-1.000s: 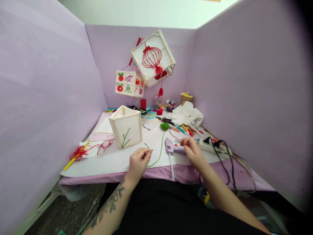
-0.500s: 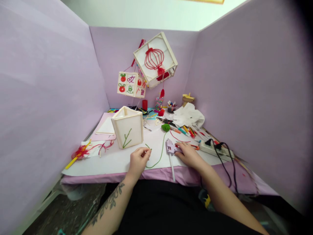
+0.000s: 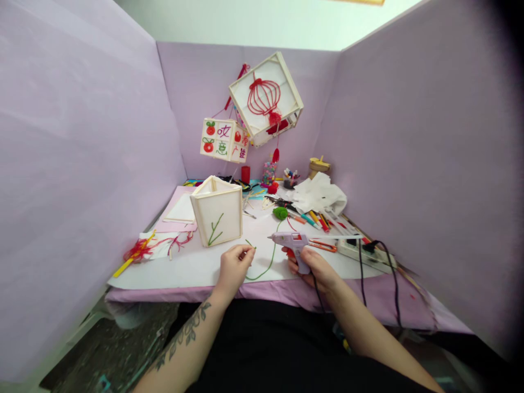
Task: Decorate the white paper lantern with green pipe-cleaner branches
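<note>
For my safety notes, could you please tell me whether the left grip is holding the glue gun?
No, the glue gun is in the right grip.

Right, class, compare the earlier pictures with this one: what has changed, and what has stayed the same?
The right hand has grasped the glue gun and lifted it off the white sheet. Its glue stick, which pointed at the near edge, has swung to the right. The left hand still pinches a green strand; the triangular lantern stands where it was.
</note>
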Demonstrator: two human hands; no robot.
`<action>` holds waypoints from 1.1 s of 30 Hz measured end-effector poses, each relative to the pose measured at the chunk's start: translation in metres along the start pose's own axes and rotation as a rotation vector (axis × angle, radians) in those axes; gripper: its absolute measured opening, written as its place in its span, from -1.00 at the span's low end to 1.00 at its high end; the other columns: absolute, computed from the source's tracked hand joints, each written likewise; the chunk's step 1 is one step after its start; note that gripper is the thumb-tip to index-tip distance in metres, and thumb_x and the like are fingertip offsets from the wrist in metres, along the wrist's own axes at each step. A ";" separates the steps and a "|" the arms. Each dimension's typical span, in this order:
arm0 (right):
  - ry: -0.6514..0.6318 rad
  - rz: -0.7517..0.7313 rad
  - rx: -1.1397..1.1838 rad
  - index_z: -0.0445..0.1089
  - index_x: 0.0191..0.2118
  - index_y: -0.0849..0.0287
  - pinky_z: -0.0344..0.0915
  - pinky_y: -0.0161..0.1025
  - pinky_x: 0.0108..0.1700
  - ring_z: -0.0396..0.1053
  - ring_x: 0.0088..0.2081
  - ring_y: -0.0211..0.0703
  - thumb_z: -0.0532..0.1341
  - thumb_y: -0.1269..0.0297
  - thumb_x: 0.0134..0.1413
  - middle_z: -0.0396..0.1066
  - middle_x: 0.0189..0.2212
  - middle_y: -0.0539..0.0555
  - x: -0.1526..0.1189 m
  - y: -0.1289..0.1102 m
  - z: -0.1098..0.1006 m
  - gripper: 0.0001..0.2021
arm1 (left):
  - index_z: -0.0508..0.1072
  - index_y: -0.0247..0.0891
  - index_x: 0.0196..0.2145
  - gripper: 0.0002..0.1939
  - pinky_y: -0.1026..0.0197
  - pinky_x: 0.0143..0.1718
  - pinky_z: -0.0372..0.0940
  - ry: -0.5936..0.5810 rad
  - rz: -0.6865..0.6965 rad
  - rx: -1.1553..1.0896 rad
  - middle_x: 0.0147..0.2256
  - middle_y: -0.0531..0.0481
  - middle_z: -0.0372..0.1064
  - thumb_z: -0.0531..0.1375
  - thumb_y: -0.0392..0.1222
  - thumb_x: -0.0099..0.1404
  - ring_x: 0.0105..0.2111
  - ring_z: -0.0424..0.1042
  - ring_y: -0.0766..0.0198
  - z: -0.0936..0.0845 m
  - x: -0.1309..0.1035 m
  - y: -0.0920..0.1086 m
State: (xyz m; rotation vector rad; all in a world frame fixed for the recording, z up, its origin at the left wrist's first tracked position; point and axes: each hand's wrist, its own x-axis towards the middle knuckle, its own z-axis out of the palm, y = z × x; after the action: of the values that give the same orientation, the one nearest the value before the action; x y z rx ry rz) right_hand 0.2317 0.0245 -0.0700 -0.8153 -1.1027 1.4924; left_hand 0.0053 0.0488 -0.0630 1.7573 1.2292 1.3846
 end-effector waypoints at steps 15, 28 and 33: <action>-0.005 0.089 -0.321 0.42 -0.41 0.27 0.03 -0.32 -0.51 0.19 -0.56 -0.28 0.28 -0.18 -0.09 0.32 -0.60 0.03 0.005 0.006 0.008 -0.50 | 0.54 -0.30 -0.40 -0.83 0.32 -0.46 0.27 -0.038 0.094 0.037 -0.45 -0.02 0.47 0.19 -0.19 0.24 -0.51 0.37 0.34 -0.001 -0.001 0.002; 0.004 0.071 -0.369 0.43 -0.36 0.27 0.04 -0.33 -0.54 0.20 -0.56 -0.26 0.24 -0.18 -0.03 0.31 -0.59 0.02 0.007 0.010 0.005 -0.50 | 0.53 -0.29 -0.40 -0.84 0.30 -0.44 0.28 -0.033 0.127 0.062 -0.44 -0.03 0.48 0.18 -0.20 0.25 -0.50 0.38 0.33 -0.001 -0.001 0.001; -0.005 0.056 -0.401 0.43 -0.35 0.27 0.04 -0.33 -0.54 0.19 -0.56 -0.27 0.22 -0.19 -0.02 0.31 -0.59 0.01 0.008 0.011 0.004 -0.49 | 0.53 -0.29 -0.40 -0.84 0.30 -0.44 0.29 -0.031 0.133 0.065 -0.44 -0.03 0.48 0.18 -0.20 0.25 -0.50 0.38 0.33 -0.001 -0.001 0.002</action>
State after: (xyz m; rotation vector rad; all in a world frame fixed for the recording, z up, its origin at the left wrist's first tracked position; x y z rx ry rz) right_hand 0.2228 0.0309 -0.0784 -1.1246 -1.4171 1.3361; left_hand 0.0046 0.0470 -0.0611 1.9285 1.1716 1.3997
